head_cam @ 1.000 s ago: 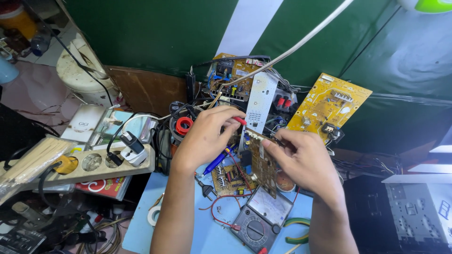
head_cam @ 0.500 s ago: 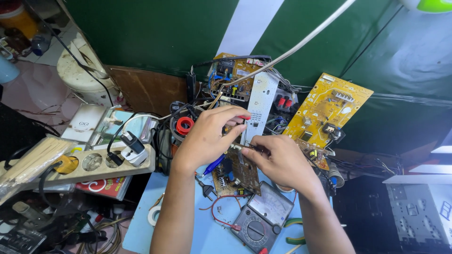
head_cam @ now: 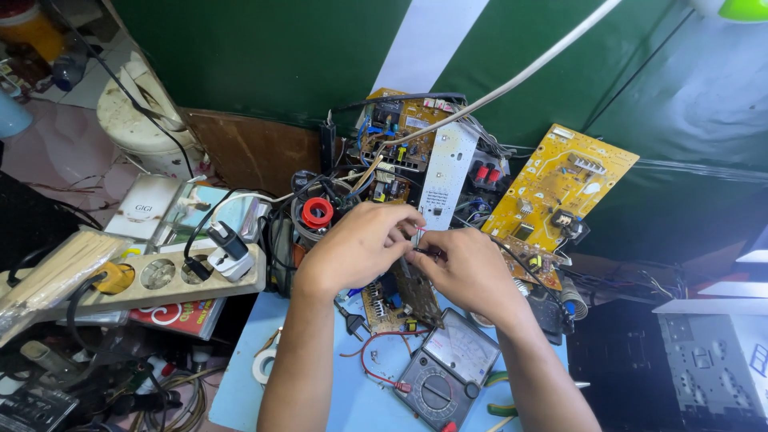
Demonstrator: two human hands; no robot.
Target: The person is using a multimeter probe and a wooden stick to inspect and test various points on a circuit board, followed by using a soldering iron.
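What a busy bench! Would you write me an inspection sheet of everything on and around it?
Surface: light blue table, crowded.
Job's things: small brown circuit board held on edge between both hands.
Clutter: analogue multimeter, yellow circuit board, red solder spool, tape roll.
Grippers: left hand and right hand both pinch the board's top.
Cables: red lead; white cable; beige power strip with plugs.
Surroundings: green wall with white stripe.

The multimeter (head_cam: pixel 448 370) lies on the tabletop (head_cam: pixel 240 392). Left of it sits the power strip (head_cam: pixel 160 276). Behind it stands a circuit board (head_cam: pixel 564 192), to the right.
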